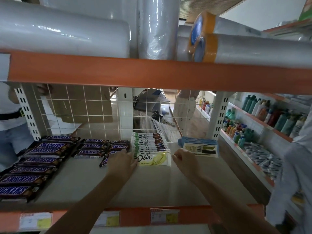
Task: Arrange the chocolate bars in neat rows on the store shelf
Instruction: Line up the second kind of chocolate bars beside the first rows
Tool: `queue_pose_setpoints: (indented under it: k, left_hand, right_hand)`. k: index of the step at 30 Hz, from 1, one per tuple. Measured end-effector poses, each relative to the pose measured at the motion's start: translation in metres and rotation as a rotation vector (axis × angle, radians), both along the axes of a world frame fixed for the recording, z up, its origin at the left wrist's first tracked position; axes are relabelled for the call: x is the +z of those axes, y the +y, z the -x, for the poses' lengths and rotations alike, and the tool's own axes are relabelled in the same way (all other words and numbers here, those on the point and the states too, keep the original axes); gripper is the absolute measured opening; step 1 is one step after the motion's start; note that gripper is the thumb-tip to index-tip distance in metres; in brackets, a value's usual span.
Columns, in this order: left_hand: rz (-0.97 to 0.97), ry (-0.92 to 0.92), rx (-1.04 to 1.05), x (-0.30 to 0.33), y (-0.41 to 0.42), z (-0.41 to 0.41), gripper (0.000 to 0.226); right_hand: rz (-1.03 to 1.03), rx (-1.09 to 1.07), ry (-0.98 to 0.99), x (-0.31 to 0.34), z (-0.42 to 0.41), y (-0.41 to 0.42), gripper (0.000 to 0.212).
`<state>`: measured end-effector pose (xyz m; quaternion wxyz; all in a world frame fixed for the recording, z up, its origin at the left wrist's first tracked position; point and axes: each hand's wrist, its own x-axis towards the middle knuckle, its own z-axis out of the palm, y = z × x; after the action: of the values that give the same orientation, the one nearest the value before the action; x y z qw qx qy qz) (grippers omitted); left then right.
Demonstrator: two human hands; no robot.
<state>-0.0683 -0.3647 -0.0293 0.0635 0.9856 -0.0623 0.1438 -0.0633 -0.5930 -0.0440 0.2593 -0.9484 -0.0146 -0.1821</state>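
I observe the white Dove bars (151,146) in one overlapping row at mid-shelf (152,186). Left hand (122,162) lies flat against the front bar's left edge; right hand (183,157) pinches its right corner. Snickers bars (36,163) sit leftward (two rows, upside down).

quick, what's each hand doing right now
Left hand: open, fingers against the left end of the front Dove bar.
Right hand: curled, pinching that bar's right end.
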Motion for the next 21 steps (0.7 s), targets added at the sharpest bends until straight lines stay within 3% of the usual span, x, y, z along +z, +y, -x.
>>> queue_pose_setpoints:
  k: [7,13,16,21]
  left_hand:
    - [0.022,-0.164,-0.018,0.007,-0.038,0.003,0.037]
    - [-0.017,-0.157,-0.302,0.01,-0.086,0.006,0.044]
    - [-0.003,-0.072,-0.412,0.007,-0.117,0.01,0.054]
    - [-0.078,0.084,-0.393,-0.002,-0.15,0.012,0.064]
  right_hand:
    - [0.069,-0.088,0.075,0.011,0.022,-0.021,0.036]
    - [0.136,-0.126,0.154,0.012,0.04,-0.044,0.044]
    - [0.155,-0.16,0.177,0.012,0.047,-0.056,0.045]
    - [0.125,-0.171,0.182,0.012,0.055,-0.076,0.044]
